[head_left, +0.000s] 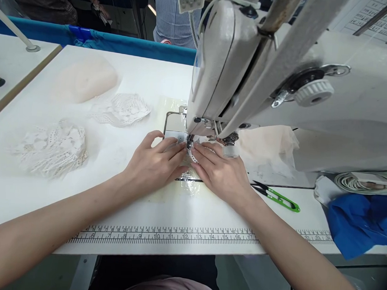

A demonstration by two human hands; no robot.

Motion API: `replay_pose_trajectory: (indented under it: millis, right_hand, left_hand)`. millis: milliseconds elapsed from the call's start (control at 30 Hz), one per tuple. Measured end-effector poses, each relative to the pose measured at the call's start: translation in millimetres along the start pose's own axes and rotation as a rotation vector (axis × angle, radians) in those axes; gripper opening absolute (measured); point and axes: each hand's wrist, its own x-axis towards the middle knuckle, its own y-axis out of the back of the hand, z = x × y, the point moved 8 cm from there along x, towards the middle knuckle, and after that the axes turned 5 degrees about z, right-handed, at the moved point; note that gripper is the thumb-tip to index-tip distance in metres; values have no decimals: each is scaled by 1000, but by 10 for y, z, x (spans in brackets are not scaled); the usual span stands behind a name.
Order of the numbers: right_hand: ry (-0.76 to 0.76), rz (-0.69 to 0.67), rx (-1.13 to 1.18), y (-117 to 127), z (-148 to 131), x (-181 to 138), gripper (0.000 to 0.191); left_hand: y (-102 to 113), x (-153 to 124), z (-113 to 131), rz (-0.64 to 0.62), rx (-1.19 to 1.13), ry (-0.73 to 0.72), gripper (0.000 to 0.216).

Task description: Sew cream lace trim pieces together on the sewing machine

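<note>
Both hands rest by the sewing machine's (pixel 284 80) needle. The left hand (pixel 152 162) and right hand (pixel 223 171) press a lace strip (pixel 193 154) flat on the worktop (pixel 109 210), each grip released with fingers outstretched. The strip lies under the needle, between the fingertips. Snips (pixel 277 197) lie near the right hand.

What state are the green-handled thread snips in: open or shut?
Open: the green-handled thread snips lie flat on the white table, their two black blades parted at the tips.
</note>
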Motion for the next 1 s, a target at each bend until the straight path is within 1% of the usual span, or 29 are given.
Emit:
replay_pose_trajectory:
  millis: [167,300,433,467,567,600,633,667,733,800,867,933,1000]
  right_hand:
    - [-3,-9,-1,-23,3,-8,33]
    - [19,12,-16,-5,-1,-4,32]
    - [-40,6,-37,0,88,15,31]
    - [-61,-7,-47,-8,120,20,31]
    - [-80,-76,-74,-42,185,26,33]
    - [-77,-98,-74,-43,199,26,33]
    - [-76,-113,-67,-33,212,27,32]
    - [-80,-113,-55,-8,228,28,32]
    - [-106,-78,-27,72,271,32,30]
    - [-124,-43,-13,131,306,29,28]
    - [-102,-51,-15,128,306,17,30]
    - [-64,-81,-14,91,281,-1,39]
    - [-63,-82,10,85,258,-17,42]
  left_hand:
    - [-22,-9,-19,-8,-4,4,25]
    - [-6,-14,-33,-8,3,5,25]
    - [56,1,63,41,11,-26,18]
    - [59,6,96,40,-12,-32,20]
    - [12,8,149,-48,-124,-51,35]
    - [11,5,136,-70,-148,-62,37]
    - [38,2,102,-63,-142,-74,34]
    - [89,-1,50,-29,-105,-84,30]
    - [212,-10,-71,59,18,-78,30]
    - [292,-17,-132,107,87,-51,30]
    - [274,-16,-90,74,20,-30,21]
    - [166,-18,-3,-34,-81,-18,19]
    - [36,-43,24,-164,-95,-1,23]
